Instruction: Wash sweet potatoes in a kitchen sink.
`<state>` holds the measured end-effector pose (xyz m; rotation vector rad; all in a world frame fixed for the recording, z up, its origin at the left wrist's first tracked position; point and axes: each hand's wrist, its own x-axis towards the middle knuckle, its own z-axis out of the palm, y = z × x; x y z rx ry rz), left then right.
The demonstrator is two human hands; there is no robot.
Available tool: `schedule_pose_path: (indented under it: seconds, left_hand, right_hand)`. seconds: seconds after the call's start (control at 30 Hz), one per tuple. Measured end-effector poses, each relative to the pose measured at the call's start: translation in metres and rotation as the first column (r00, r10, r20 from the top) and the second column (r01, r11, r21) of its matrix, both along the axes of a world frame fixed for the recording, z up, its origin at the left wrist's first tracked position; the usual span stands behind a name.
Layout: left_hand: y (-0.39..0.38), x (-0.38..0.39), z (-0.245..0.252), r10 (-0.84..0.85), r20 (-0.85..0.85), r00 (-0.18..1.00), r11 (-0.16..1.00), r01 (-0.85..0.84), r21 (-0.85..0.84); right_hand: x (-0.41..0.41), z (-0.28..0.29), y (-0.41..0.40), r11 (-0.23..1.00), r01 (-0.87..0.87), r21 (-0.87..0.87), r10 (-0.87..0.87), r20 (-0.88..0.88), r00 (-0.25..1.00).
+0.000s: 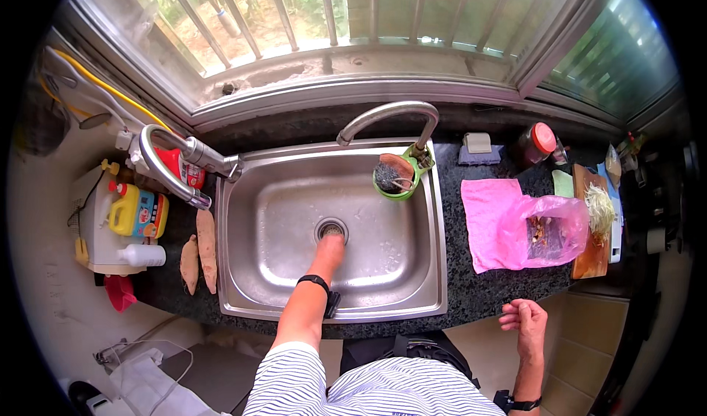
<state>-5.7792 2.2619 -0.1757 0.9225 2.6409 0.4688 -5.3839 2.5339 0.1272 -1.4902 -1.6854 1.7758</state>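
My left hand (331,246) reaches down to the drain strainer (332,229) in the bottom of the stainless steel sink (265,195). Its fingers are hidden from above, so their grip does not show. Past the front edge of the counter, to the right, my right hand (525,317) hangs in the air with loosely bent fingers and nothing visible in it. Above it on the counter lie a pink cloth (486,223) and an opened pink plastic bag (563,239) with scraps inside. Water drops dot the sink floor.
A curved faucet (386,112) rises behind the sink, with a green holder (393,196) bearing scrubbers. A second faucet (160,162) arches at left, near two sweet potatoes (206,250) and a yellow detergent jug (138,211). Shredded vegetable (598,206) lies on a wooden cutting board (590,264).
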Motion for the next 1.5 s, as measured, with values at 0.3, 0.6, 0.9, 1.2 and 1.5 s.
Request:
schedule_pose_path:
  seconds: [0.3,0.6,0.9,1.2,1.5]
  left_hand:
    - [-0.028,0.011,0.037,0.082,0.146,0.986,0.994,-0.071,-0.082]
    - [-0.102,-0.061,0.130,0.479,0.622,0.620,0.550,-0.764,0.338]
    - [-0.102,-0.179,0.212,0.357,0.808,0.470,0.296,-0.877,0.379]
    - [-0.102,-0.187,0.165,0.410,0.771,0.487,0.450,-0.843,0.294]
    - [-0.121,-0.200,0.161,0.472,0.782,0.406,0.594,-0.802,0.058]
  right_hand:
    - [-0.047,-0.012,0.001,0.978,-0.193,-0.080,0.188,-0.063,0.980]
    - [-0.165,-0.029,-0.029,0.802,-0.593,-0.070,0.575,-0.178,0.799]
    - [-0.157,-0.031,-0.068,0.894,-0.440,-0.082,0.430,-0.119,0.895]
    - [-0.166,-0.013,-0.169,0.957,-0.278,-0.080,0.271,-0.090,0.958]
    - [-0.275,0.007,-0.242,0.846,-0.473,-0.246,0.445,-0.163,0.880]
